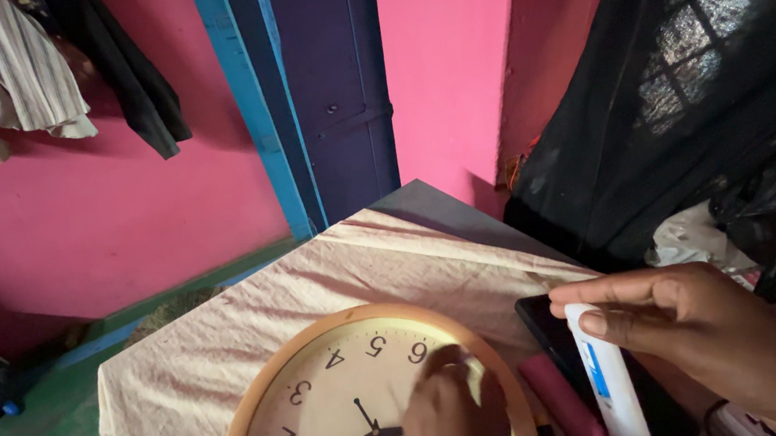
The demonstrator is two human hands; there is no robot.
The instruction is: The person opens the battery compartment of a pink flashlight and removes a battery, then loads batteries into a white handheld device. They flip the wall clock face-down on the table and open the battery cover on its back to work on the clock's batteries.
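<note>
From the head camera, the worktop (444, 208) is a grey slab draped with a creased, pale beige cloth (256, 325) that covers most of its top and hangs over the near-left corner, leaving only the far corner bare. Behind it the room is walled in bright pink, with a dark purple door (337, 81) set in a blue frame (248, 99), a green floor (38, 422) below, and striped and dark garments (22, 64) hanging at the upper left; a black net fabric (678, 76) fills the upper right. On the cloth, at the bottom centre of the view, lies a round wall clock (329, 394) with a light wooden rim, a cream face, dark numerals and black pointers (it lies turned round, so the numerals read upside down). The left hand (449, 411) rests on the clock face to the right of the pointers, fingers curled down against the glass; whether it pinches anything there cannot be told. The right hand (712, 329) is closed around a slim white tube with a blue label (607, 377), thumb and forefinger pressed on its upper end, held just right of the clock's rim. Under that tube lie a dark flat phone-like slab (550, 321) and a pink oblong thing (562, 400), both beside the clock.
</note>
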